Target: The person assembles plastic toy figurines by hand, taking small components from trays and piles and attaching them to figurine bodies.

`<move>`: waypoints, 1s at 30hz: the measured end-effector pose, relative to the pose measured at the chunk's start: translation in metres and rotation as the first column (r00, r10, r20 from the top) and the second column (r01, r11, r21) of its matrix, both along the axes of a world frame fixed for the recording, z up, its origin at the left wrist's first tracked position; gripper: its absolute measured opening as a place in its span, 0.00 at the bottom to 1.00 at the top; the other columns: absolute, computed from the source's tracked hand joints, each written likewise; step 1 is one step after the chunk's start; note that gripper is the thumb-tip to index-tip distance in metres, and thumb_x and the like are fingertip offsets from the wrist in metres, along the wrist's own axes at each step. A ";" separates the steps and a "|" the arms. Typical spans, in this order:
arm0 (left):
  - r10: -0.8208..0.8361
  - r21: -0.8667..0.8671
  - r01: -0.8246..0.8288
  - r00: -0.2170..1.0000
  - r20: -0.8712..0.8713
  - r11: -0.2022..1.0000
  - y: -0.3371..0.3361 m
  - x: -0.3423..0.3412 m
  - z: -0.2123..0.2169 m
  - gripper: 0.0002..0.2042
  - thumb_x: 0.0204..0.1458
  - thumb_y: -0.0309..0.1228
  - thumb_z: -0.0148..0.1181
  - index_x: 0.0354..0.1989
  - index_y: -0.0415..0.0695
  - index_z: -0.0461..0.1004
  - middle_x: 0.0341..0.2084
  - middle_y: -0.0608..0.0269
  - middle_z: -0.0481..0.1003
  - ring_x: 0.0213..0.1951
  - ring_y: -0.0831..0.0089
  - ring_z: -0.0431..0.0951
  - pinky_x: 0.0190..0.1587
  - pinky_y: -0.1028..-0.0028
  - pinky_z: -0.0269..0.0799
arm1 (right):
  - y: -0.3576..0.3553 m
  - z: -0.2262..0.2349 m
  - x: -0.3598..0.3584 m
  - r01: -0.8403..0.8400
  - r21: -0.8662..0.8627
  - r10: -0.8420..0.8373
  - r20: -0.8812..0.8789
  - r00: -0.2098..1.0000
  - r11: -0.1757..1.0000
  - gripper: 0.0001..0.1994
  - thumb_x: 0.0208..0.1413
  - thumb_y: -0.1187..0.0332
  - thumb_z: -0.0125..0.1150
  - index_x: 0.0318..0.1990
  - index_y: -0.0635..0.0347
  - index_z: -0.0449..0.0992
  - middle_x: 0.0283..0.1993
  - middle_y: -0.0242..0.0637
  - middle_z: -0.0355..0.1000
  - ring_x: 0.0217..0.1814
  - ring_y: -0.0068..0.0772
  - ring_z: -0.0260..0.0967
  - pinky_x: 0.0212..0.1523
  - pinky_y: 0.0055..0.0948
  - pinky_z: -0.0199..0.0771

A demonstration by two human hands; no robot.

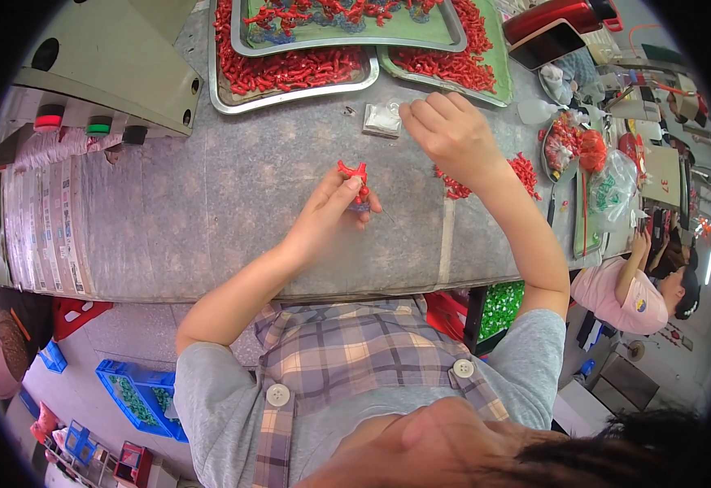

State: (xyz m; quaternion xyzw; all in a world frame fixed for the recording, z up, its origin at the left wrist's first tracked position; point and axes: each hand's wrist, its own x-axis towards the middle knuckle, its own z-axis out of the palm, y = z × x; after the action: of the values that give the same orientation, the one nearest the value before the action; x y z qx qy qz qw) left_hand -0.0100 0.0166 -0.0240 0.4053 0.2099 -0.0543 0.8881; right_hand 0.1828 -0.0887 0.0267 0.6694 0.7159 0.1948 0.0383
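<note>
1. Red figure (354, 172) with a bluish lower part: held above the middle of the table, well apart from the trays.
2. Left hand (329, 205): grasping the figure, thumb on top, fingers beneath.
3. Right hand (451, 134): fingers curled inward, raised farther off and to the right; whether it pinches anything cannot be told.
4. Small square container (381, 120): on the table, just left of the right hand.
5. Grey table (201, 207): worn covering.
6. Metal tray (294, 102), far side: heaped with small red pieces; a second tray (355, 46) above it bears red-and-blue figures.
7. Loose red pieces (525, 172): a pile on the table, partly behind the right forearm.
8. White bottle (536, 111): far right, lying near the trays.
9. Machine (119, 77): far left, with red and green buttons.
</note>
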 end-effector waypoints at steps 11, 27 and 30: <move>0.023 -0.022 -0.022 0.999 0.030 1.000 0.002 0.001 -0.003 0.15 0.58 0.43 0.45 0.42 0.44 0.60 0.33 0.61 0.70 0.30 0.80 0.68 0.33 0.80 0.66 | 0.000 -0.016 0.008 0.286 0.177 -0.121 -0.614 0.780 0.942 0.05 0.44 0.69 0.62 0.30 0.58 0.76 0.24 0.34 0.67 0.30 0.37 0.67 0.32 0.32 0.68; 0.113 -0.068 -0.106 0.989 0.094 0.992 0.005 0.000 -0.008 0.13 0.56 0.36 0.52 0.44 0.43 0.65 0.38 0.60 0.71 0.42 0.67 0.74 0.40 0.71 0.72 | 0.002 -0.015 0.000 0.158 0.219 -0.079 -0.330 0.941 0.963 0.09 0.40 0.72 0.64 0.33 0.56 0.76 0.23 0.30 0.65 0.27 0.31 0.63 0.28 0.30 0.63; 0.112 -0.078 -0.104 0.988 0.109 0.992 0.006 0.000 -0.008 0.11 0.55 0.37 0.53 0.42 0.44 0.67 0.37 0.61 0.74 0.41 0.71 0.75 0.39 0.74 0.72 | 0.002 -0.013 -0.002 0.155 0.306 -0.047 -0.335 0.941 0.939 0.10 0.39 0.72 0.64 0.33 0.55 0.76 0.23 0.30 0.65 0.26 0.31 0.63 0.27 0.30 0.63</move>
State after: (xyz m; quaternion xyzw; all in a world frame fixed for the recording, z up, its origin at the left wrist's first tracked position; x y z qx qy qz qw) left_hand -0.0103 0.0230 -0.0320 0.3636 0.1786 0.0097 0.9142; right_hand 0.1812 -0.0867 0.0134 0.7255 0.6342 0.1965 -0.1811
